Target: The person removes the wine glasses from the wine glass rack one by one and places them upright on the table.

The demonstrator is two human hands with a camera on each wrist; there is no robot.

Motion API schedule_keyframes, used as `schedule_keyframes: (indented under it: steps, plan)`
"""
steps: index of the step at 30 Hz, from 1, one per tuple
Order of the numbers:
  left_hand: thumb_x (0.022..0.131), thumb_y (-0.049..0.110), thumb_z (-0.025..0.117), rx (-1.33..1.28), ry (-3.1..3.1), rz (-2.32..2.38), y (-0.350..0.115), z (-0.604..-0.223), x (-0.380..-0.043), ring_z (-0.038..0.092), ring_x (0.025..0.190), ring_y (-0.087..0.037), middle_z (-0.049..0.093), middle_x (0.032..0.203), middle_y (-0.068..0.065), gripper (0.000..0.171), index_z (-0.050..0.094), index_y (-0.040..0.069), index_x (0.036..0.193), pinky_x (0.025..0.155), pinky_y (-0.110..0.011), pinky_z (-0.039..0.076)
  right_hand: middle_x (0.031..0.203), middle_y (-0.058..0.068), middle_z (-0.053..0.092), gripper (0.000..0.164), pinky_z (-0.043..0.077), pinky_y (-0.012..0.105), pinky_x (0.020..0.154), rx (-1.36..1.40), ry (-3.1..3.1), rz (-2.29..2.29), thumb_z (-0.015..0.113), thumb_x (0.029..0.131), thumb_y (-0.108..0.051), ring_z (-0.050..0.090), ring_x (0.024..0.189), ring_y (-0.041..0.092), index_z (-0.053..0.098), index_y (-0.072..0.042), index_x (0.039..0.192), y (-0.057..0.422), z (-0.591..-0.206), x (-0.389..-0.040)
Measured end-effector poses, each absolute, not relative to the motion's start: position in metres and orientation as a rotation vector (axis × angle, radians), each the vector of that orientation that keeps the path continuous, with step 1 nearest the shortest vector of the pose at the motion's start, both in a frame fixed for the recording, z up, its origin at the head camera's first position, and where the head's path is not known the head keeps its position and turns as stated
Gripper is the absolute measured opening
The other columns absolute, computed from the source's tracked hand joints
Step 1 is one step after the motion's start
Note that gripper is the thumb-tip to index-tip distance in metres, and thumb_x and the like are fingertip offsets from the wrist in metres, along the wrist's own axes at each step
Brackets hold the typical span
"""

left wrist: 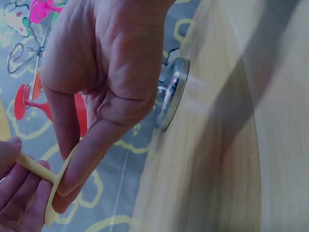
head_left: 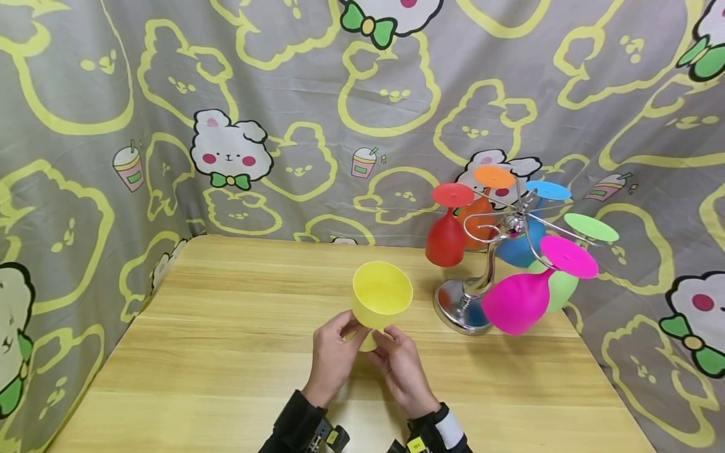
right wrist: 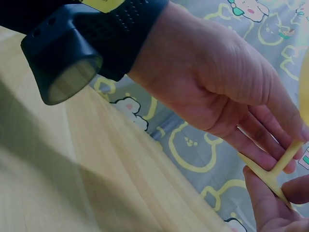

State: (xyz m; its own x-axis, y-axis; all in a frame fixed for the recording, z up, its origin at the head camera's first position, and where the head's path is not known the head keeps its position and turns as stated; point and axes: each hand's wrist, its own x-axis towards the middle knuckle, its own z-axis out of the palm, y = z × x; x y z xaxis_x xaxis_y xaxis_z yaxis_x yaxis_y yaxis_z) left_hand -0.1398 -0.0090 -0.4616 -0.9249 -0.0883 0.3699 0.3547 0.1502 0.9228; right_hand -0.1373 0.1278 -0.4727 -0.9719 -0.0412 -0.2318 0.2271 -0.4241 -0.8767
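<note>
In the head view a yellow plastic goblet is held upright above the table, its open bowl facing up. My left hand pinches the goblet's round foot between thumb and fingers, as the left wrist view shows at the foot's rim. My right hand holds the thin stem with thumb and fingers, close beside the left one. Fingers hide part of the stem and foot in the head view.
A chrome stemware rack stands at the right of the wooden table. Upside-down goblets hang from it: red, orange, blue, green and magenta. Patterned grey cloth surrounds the table.
</note>
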Motion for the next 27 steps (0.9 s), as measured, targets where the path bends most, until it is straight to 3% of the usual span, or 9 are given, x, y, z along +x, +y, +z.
schedule_keyframes:
  steps: [12, 18, 23, 27]
  plan:
    - [0.091, 0.002, 0.084, -0.211, -2.112, -1.818, -0.009, -0.46, -0.139, 0.081, 0.101, -0.025, 0.084, 0.109, -0.009, 0.02, 0.082, 0.005, 0.11, 0.095, -0.038, 0.067, 0.116, 0.001, 0.069, 0.015, 0.064, 0.02, 0.081, 0.191, 1.572, -2.499, 0.051, 0.111, -0.004, 0.073, 0.093, 0.005, 0.054, 0.0, 0.125, 0.128, -0.477, -0.136]
    - [0.091, 0.005, 0.085, -0.204, -2.108, -1.833, -0.011, -0.461, -0.139, 0.081, 0.101, -0.025, 0.084, 0.107, -0.008, 0.019, 0.082, 0.006, 0.11, 0.094, -0.037, 0.067, 0.115, 0.001, 0.075, 0.03, 0.065, 0.021, 0.084, 0.199, 1.656, -2.429, 0.056, 0.109, -0.006, 0.075, 0.095, 0.006, 0.056, 0.007, 0.136, 0.133, -0.475, -0.136]
    - [0.092, 0.007, 0.085, -0.181, -2.091, -1.812, -0.018, -0.459, -0.142, 0.08, 0.1, -0.024, 0.083, 0.104, -0.006, 0.018, 0.081, 0.008, 0.11, 0.092, -0.032, 0.066, 0.13, 0.01, 0.076, 0.049, 0.063, 0.024, 0.097, 0.175, 1.749, -2.345, 0.06, 0.107, -0.008, 0.075, 0.11, 0.009, 0.05, 0.011, 0.151, 0.14, -0.471, -0.136]
    - [0.093, 0.004, 0.083, -0.153, -2.083, -1.764, -0.026, -0.46, -0.149, 0.08, 0.099, -0.026, 0.083, 0.105, -0.008, 0.019, 0.079, 0.007, 0.112, 0.091, -0.035, 0.067, 0.149, 0.024, 0.064, 0.05, 0.058, 0.033, 0.111, 0.116, 1.9, -2.273, 0.063, 0.107, -0.01, 0.07, 0.129, 0.021, 0.051, 0.009, 0.152, 0.147, -0.464, -0.135]
